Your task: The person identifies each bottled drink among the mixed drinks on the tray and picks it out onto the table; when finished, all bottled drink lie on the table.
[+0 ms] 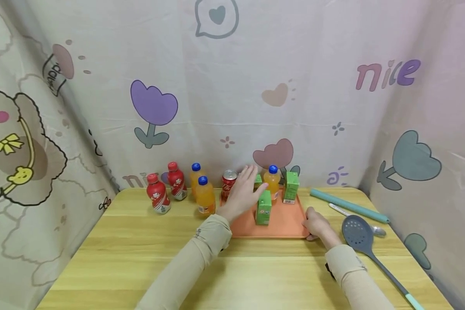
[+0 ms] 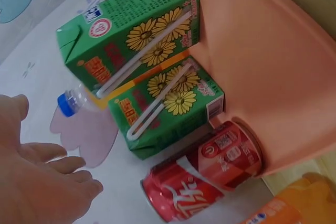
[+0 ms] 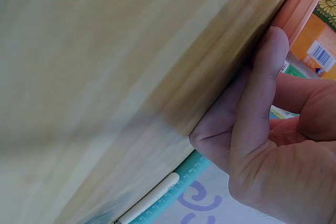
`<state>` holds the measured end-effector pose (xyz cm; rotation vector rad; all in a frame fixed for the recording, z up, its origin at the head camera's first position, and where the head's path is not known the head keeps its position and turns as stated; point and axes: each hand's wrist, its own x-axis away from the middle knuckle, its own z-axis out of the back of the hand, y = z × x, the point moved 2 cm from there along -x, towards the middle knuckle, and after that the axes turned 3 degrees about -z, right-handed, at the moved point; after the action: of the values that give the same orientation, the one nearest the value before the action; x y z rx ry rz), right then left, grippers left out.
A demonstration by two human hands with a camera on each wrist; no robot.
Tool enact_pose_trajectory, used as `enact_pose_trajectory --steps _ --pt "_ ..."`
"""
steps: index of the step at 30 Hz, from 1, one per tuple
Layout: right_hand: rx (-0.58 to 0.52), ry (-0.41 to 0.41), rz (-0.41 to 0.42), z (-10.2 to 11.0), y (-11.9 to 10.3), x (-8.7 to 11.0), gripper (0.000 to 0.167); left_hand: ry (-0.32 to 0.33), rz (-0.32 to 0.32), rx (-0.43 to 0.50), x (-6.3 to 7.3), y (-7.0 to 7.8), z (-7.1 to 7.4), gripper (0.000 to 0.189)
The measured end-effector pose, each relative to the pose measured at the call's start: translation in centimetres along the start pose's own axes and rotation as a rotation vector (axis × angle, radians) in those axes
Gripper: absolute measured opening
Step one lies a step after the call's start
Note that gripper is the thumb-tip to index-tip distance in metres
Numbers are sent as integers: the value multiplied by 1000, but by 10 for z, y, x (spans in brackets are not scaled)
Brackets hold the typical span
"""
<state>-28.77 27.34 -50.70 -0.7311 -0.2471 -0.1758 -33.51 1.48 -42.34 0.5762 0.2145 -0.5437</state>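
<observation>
An orange tray (image 1: 286, 224) lies on the table, bearing several green drink cartons (image 1: 263, 209), an orange juice bottle (image 1: 273, 183) with a blue cap, and a red cola can (image 1: 228, 181) at its left back. My right hand (image 1: 318, 226) grips the tray's right edge near the front corner, the thumb on the rim in the right wrist view. Over the tray's left part is my left hand (image 1: 243, 191), fingers extended and holding nothing. In the left wrist view it is apart from the cartons (image 2: 168, 107) and the can (image 2: 205, 171). One carton is partly hidden behind it in the head view.
Two red bottles (image 1: 159, 193) and two orange juice bottles (image 1: 205, 198) stand left of the tray. On the right lie a teal rod-like roll (image 1: 348, 206), a spoon (image 1: 377, 231) and a grey slotted skimmer (image 1: 357, 234). A patterned curtain (image 1: 314, 107) hangs behind the table.
</observation>
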Motion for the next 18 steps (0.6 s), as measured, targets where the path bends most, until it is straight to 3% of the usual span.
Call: enact_pose_trajectory --steps 6,18 --pt "-17 -7 -5 -5 -1 -1 10 -66 57 -83 -11 -3 -14 79" --pt "7 -21 -27 1 -1 -1 10 -79 106 -170 -38 -1 -28 82"
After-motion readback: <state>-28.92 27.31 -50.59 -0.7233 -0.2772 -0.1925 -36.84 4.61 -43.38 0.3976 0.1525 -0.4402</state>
